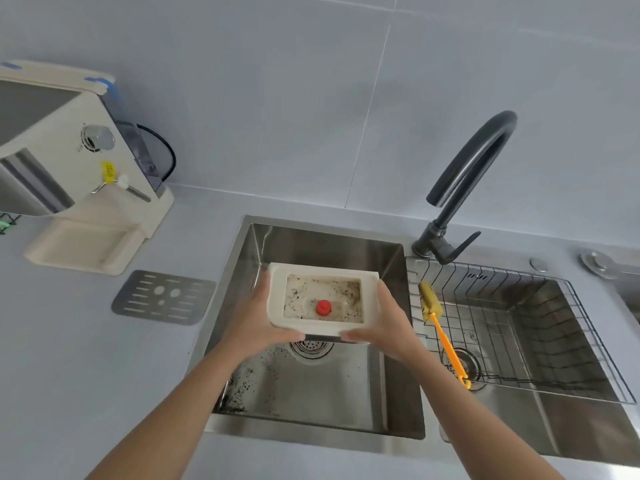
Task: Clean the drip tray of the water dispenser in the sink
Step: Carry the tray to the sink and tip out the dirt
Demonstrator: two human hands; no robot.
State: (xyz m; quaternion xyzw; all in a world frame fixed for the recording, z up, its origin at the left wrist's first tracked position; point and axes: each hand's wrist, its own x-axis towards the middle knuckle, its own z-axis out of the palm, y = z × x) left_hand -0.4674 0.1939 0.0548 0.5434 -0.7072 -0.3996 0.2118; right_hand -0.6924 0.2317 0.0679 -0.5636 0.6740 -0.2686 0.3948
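I hold a cream drip tray [277, 299] above the left sink basin [311, 393]. Its inside is speckled with dark grime, and a red float sits in its middle [323, 307]. My left hand [254, 323] grips the tray's left side and near corner. My right hand [384, 323] grips its right side and near corner. The fingers of both hands are hidden under the tray. The water dispenser [79, 161] stands on the counter at the far left, with its base slot bare.
A slotted metal grate [162, 297] lies on the counter left of the sink. A black faucet [467, 181] arches behind the basins. In the right basin a wire rack [519, 323] holds a yellow sponge brush with an orange handle [440, 323]. Dark specks lie on the left basin's floor.
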